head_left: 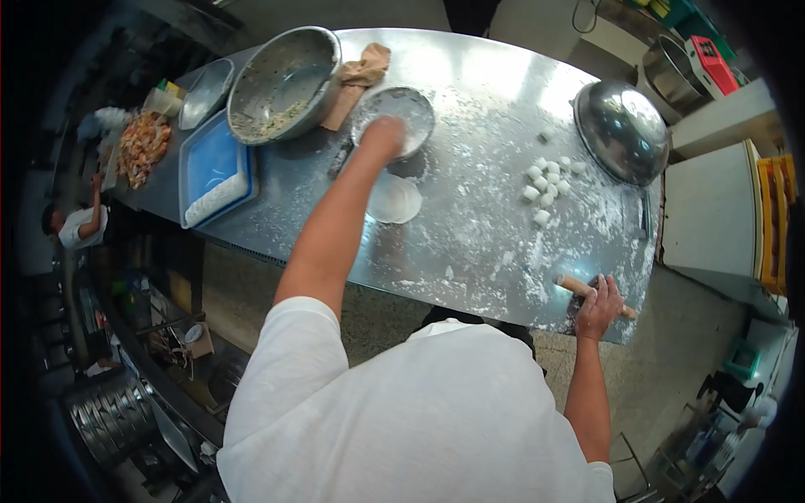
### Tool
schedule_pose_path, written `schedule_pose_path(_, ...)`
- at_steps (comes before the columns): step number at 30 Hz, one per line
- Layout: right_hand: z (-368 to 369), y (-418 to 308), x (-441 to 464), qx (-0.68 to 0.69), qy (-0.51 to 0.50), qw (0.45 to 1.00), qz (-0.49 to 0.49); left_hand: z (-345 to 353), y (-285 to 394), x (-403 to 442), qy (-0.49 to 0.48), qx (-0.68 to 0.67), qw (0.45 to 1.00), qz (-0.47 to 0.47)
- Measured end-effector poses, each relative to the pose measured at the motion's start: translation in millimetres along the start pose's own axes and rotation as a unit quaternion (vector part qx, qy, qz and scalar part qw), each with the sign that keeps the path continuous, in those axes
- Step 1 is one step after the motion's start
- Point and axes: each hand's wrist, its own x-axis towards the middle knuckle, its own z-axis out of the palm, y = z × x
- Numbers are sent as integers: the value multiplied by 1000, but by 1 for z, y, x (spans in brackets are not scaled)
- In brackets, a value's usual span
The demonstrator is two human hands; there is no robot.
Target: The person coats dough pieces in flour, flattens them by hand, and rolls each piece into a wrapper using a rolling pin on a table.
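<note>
Glare whitens the table's [478, 105] far side; the left hand [386, 138] is motion-blurred. Edges bend into black; the left background is dim, perhaps unfocused.

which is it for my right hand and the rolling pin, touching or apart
Touching: the head view shows your right hand laid across the rolling pin, covering part of it, with the pin's ends showing on either side.

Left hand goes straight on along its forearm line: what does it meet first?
Probably the far wall of the floury bowl, just ahead of the left hand. Depth is unclear; if high enough, it might clear the rim.
</note>
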Motion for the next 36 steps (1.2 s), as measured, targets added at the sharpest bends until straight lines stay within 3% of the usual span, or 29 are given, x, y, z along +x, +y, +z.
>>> schedule_pose_path(2, 0, 0, -1, -3, 4, 1000, 4, 4, 12, -4, -19, 15, 999, 37)
schedule_pose_path(5, -2, 0, -3, -1, 3, 1000, 3, 11, 16, -7, 63, -75, 994, 45)
schedule_pose_path(8, -1, 1, -1, 5, 2, 1000, 4, -10, 8, 9, -2, -54, 996, 68)
schedule_pose_path(10, 1, 1, 0, 9, 0, 1000, 12, -56, 23, 5, -75, -95, 992, -15)
schedule_pose_path(11, 1, 1, 1, 7, 4, 1000, 9, -47, 16, 10, -75, -93, 993, -13)
schedule_pose_path(13, -1, 2, -6, 2, 3, 1000, 7, -17, 1, 13, -103, 21, 990, 94)
schedule_pose_path(14, -2, 2, -6, 1, 1, 1000, 9, -10, -2, 7, -105, 19, 990, 93)
schedule_pose_path(16, 2, 1, 0, 4, 7, 1000, 10, -20, 0, -2, -19, -67, 997, 26)
schedule_pose_path(22, 6, 4, -1, 5, 15, 1000, 7, -18, 10, 5, -58, -42, 997, 30)
schedule_pose_path(23, 8, 5, -2, 8, 17, 1000, 5, -28, 14, 6, -54, -96, 994, -23)
schedule_pose_path(25, 7, 7, -1, 18, 16, 1000, 7, -28, 14, 5, 68, -273, 959, -45)
schedule_pose_path(27, 2, 1, -1, 20, 13, 999, 24, -28, 14, 7, -44, -176, 983, -18)
schedule_pose_path(30, -4, -5, -1, 24, 11, 999, 33, -25, 21, 6, -85, -104, 991, -3)
schedule_pose_path(32, -5, -5, -3, 25, 8, 999, 31, -29, 24, 5, 22, -148, 987, -61)
schedule_pose_path(36, -8, -2, 0, 49, 13, 999, 1, -36, 34, 7, 91, -241, 960, -107)
